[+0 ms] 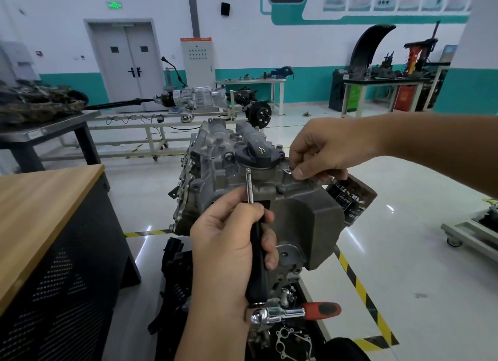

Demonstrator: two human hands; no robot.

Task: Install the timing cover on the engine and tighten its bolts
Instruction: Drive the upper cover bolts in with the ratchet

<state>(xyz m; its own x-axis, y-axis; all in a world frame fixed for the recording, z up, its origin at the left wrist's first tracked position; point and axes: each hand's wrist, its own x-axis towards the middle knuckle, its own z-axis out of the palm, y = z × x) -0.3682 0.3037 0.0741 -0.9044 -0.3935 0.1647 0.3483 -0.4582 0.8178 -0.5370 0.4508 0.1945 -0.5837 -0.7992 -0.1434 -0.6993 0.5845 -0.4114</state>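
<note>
My left hand (229, 242): fist closed round black-handled driver (257, 253), thin steel shaft. My right hand (320, 150): fingertips pinching small bolt (289, 169) atop grey moulded timing cover (310, 215).

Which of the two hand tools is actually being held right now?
The black-handled driver, gripped upright in the left hand against the engine. The ratchet with the red-orange grip lies untouched below it.

A yellow oil-can symbol marks the black oil filler cap (253, 154). White print on the oil filter (350, 199) is too blurred to read, as is the green exit sign (114, 5) above the door.
</note>
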